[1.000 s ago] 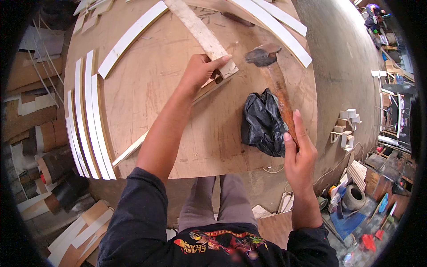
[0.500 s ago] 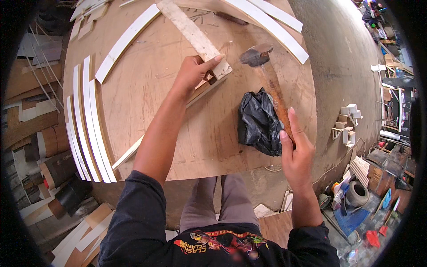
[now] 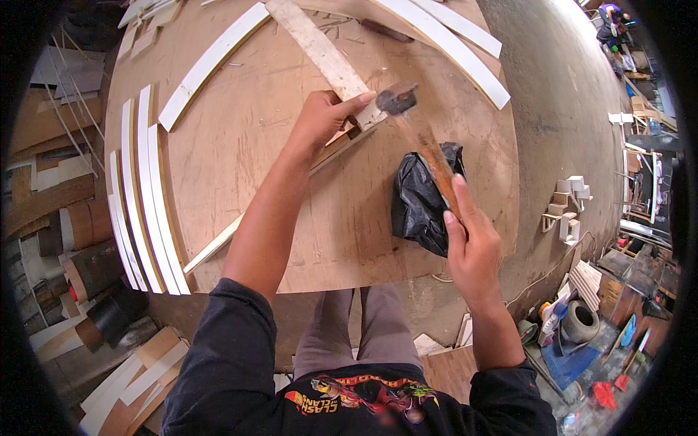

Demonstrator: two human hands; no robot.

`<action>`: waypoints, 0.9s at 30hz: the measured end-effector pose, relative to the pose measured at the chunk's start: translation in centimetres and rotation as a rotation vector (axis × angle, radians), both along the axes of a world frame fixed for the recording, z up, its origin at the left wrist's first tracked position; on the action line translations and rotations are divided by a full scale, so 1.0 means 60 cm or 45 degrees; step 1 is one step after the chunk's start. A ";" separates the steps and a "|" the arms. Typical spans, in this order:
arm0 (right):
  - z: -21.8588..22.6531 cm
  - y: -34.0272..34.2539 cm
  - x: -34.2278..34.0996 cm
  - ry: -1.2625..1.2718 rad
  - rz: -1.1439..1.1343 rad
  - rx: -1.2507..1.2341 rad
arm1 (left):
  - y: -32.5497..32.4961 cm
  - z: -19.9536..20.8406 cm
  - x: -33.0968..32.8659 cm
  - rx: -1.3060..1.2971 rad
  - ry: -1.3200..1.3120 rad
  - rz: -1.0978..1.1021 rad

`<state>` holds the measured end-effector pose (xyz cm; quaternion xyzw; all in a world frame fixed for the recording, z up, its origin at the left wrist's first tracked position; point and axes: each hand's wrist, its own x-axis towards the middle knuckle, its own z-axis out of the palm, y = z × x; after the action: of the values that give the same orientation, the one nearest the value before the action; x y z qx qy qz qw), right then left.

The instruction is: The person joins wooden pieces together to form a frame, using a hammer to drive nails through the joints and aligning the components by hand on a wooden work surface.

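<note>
My right hand (image 3: 474,243) is wrapped round the wooden handle of a hammer (image 3: 435,163). Its dark metal head hangs close to the end of a pale wooden board (image 3: 320,57), slightly blurred. With thumb on top and fingers beneath, my left hand (image 3: 323,120) grips that board near its near end. There the board meets a second wooden strip (image 3: 334,152), which runs down to the left under my forearm. Whether a nail stands at the joint I cannot tell. A black plastic bag (image 3: 420,207) lies on the table below the hammer.
The plywood table (image 3: 349,247) carries several curved white strips (image 3: 154,211) at left and more curved pieces (image 3: 443,47) at the far right. Loose nails (image 3: 334,27) and a dark tool (image 3: 385,30) lie at the far side. Scrap wood (image 3: 145,370) is piled on the floor.
The hammer has swung left and its head has come nearer to the board's end. My right hand has shifted slightly left with it. My left hand keeps its hold on the board.
</note>
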<state>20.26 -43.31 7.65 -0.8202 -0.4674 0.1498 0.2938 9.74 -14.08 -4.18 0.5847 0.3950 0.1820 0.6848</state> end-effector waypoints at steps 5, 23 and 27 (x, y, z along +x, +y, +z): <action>0.011 -0.007 -0.007 -0.175 0.004 0.304 | 0.002 -0.002 -0.001 -0.009 0.000 -0.024; 0.008 -0.002 -0.013 -0.181 0.019 0.043 | 0.006 -0.012 -0.001 0.024 -0.032 -0.007; 0.006 -0.003 -0.016 -0.272 -0.004 0.353 | 0.000 -0.004 0.004 -0.034 -0.024 0.003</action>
<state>19.32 -43.49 8.01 -0.7838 -0.5109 -0.0046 0.3529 10.00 -14.10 -4.40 0.5734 0.3917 0.1829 0.6959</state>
